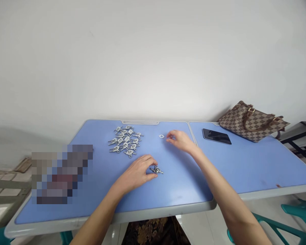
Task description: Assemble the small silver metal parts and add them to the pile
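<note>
My left hand [140,170] rests low over the table, thumb and fingers curved around a small metal fitting [156,169] with a round centre and thin arms sticking out. Farther back, my right hand [180,140] has its fingers bent inward close to the tabletop. Whatever its fingertips pinch is too small to make out. Just left of those fingertips lies a thin, flat metal plate [161,136] with a hole in it. A loose group of several similar metal fittings [126,139] lies beyond my left hand.
The blue table [97,190] meets a second one on the right, against a white wall [153,61]. A black phone [216,136] and a checkered handbag [252,122] lie there. A pixelated patch [65,175] hides something at left. Green stools [299,214] stand below.
</note>
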The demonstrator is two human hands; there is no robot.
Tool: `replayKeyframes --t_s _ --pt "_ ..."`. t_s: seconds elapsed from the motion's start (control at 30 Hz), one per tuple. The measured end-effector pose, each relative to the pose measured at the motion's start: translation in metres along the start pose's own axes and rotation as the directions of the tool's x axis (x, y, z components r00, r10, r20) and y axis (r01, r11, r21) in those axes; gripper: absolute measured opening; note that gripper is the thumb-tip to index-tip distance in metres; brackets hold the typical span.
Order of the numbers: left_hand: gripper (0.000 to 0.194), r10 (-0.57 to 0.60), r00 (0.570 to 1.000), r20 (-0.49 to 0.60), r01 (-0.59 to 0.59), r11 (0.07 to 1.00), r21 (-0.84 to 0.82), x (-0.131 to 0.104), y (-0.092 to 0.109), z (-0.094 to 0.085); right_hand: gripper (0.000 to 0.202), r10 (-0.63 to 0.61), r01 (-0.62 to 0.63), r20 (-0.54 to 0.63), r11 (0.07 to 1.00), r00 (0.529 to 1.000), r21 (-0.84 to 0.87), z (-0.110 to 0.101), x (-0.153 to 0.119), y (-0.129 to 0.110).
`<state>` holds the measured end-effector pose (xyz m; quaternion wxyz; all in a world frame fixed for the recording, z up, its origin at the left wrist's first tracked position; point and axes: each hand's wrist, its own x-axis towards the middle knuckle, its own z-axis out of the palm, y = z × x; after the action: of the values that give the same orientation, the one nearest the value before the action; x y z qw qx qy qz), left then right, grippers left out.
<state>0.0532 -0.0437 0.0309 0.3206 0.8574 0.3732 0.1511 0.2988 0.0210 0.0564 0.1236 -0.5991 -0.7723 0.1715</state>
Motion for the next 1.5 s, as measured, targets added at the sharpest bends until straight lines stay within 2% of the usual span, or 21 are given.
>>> replayKeyframes --t_s 0.1,0.17,0.27,0.37,0.6,0.7,0.73,0.8,0.93,1.03,1.13,1.37,1.5 --pt "0.019 -0.033 0.999 -0.034 0.032 0.998 -0.047 0.000 -0.001 -0.006 0.027 0.034 -0.034 0.009 0.999 0.999 -0.042 0.006 0.035 -0.001" --pt "0.018 -0.055 0.996 -0.072 0.050 0.996 -0.071 0.000 -0.004 -0.008 0.027 0.040 -0.037 0.045 0.997 0.998 -0.060 0.012 0.050 -0.003" --pt "0.018 -0.080 0.985 -0.150 0.066 0.993 -0.099 0.001 -0.009 -0.009 0.016 0.039 -0.032 0.096 0.997 0.995 -0.074 0.019 0.061 -0.004" --pt "0.017 -0.080 0.977 -0.199 0.058 0.992 -0.116 0.002 -0.011 -0.009 0.012 0.049 -0.039 0.111 0.995 0.993 -0.094 0.021 0.060 -0.007" --pt "0.011 -0.084 0.974 -0.210 0.061 0.992 -0.111 0.003 -0.010 -0.009 0.003 0.008 0.000 0.071 0.995 0.997 -0.101 0.025 0.030 -0.022" --pt "0.011 -0.074 0.981 -0.179 0.053 0.991 -0.119 0.003 -0.011 -0.007 0.009 -0.023 0.025 0.049 0.999 0.999 -0.044 0.024 0.007 -0.023" --pt "0.011 -0.068 0.983 -0.170 0.048 0.992 -0.120 0.004 -0.011 -0.007 0.010 -0.043 0.043 0.040 0.999 0.998 -0.001 0.023 -0.002 -0.021" --pt "0.011 -0.061 0.984 -0.170 0.042 0.992 -0.116 0.004 -0.012 -0.006 0.010 -0.076 0.075 -0.001 0.973 0.997 0.217 0.021 -0.018 -0.016" --pt "0.014 -0.049 0.974 -0.222 0.027 0.994 -0.102 0.005 -0.012 -0.006 0.014 -0.081 0.062 0.015 0.859 0.997 0.508 0.024 -0.046 -0.007" --pt "0.017 -0.036 0.969 -0.243 0.013 0.995 -0.097 0.004 -0.009 -0.007 0.012 -0.070 0.026 0.045 0.776 0.997 0.631 0.030 -0.061 -0.007" --pt "0.017 -0.029 0.970 -0.241 0.005 0.995 -0.099 0.004 -0.004 -0.008 0.010 -0.068 0.024 0.046 0.777 0.997 0.629 0.033 -0.069 -0.012" --pt "0.014 0.005 0.986 -0.165 -0.020 0.996 -0.090 0.005 0.005 -0.002 0.008 -0.157 0.113 0.023 0.798 0.987 0.593 0.033 -0.072 -0.026" --pt "0.021 0.031 0.985 -0.172 -0.040 0.998 -0.049 0.007 0.006 -0.001 0.007 -0.191 0.160 0.000 0.819 0.982 0.552 0.038 -0.070 -0.035"
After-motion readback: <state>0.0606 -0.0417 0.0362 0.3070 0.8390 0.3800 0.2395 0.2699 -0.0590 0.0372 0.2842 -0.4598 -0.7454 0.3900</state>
